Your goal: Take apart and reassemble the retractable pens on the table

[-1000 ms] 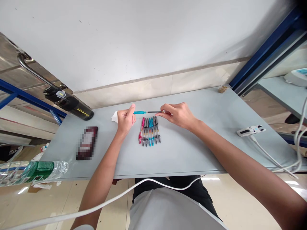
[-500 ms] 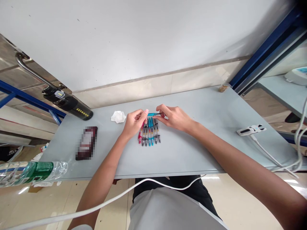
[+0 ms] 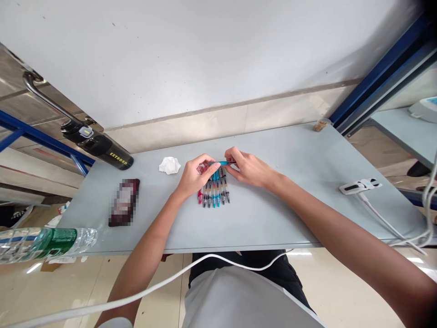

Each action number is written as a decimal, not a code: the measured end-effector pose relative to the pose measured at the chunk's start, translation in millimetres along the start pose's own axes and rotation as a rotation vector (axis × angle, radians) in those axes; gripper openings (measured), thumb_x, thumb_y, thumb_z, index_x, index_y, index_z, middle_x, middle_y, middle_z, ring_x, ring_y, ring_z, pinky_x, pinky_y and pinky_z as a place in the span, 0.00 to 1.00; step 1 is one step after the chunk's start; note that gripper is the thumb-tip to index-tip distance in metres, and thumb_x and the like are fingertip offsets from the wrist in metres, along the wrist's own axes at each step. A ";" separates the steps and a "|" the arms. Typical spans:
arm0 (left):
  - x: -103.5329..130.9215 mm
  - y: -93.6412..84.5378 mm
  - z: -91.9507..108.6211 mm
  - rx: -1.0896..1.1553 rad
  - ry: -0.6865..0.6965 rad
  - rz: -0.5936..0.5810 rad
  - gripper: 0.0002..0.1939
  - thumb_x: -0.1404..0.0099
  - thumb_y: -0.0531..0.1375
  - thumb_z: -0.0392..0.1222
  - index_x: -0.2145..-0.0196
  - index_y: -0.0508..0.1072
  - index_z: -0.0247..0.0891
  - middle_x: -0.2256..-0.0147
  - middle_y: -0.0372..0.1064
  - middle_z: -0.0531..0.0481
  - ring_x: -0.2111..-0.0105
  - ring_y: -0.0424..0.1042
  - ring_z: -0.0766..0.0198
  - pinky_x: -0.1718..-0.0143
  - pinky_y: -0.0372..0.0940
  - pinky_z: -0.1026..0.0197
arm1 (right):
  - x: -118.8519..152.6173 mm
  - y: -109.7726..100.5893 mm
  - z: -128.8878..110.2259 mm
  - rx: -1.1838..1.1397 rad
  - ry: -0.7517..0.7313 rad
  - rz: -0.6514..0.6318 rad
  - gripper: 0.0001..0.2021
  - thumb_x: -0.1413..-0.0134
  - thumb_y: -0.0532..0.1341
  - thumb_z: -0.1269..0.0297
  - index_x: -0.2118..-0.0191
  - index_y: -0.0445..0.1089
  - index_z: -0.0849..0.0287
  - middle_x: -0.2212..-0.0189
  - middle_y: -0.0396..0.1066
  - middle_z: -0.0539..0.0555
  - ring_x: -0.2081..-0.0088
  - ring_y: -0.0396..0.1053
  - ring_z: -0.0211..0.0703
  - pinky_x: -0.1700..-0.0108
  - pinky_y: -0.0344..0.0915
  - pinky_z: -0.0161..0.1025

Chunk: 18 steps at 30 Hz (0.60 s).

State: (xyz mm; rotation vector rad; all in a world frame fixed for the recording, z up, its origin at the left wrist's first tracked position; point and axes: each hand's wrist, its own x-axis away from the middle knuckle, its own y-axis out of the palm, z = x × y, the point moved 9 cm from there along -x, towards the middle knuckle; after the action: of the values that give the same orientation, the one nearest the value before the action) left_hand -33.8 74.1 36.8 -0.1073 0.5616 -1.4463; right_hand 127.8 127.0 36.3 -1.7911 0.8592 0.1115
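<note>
At centre, the left hand's (image 3: 196, 176) fingers pinch a teal pen barrel (image 3: 222, 163), the right hand's (image 3: 251, 169) a dark refill (image 3: 232, 162), seemingly unfinished; pens (image 3: 214, 198) below look complete.

Mid-frame, the left hand's grip (image 3: 195, 176) hid the upper ends of several slim coloured plastic pens (image 3: 215, 197) and part of the turquoise plastic pen barrel (image 3: 223, 163). Pixelation blurred the dark-red oblong object (image 3: 123, 203) at left; the left edge cut off the clear, green-labelled plastic bottle (image 3: 58, 241).
</note>
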 end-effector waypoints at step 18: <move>-2.9 -16.8 2.2 -0.078 0.073 0.131 0.15 0.28 0.70 0.53 0.50 0.85 0.43 0.53 0.83 0.45 0.60 0.79 0.60 0.62 0.71 0.61 | -3.6 -5.8 -8.0 0.025 -0.133 0.030 0.09 0.17 0.49 0.58 0.49 0.63 0.54 0.55 0.75 0.59 0.65 0.71 0.46 0.65 0.61 0.42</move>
State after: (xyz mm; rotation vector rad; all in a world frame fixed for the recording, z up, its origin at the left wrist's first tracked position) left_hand -48.2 73.9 46.2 -0.0778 0.6732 -1.3050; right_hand 126.0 122.8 45.8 -1.7269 0.7885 0.2359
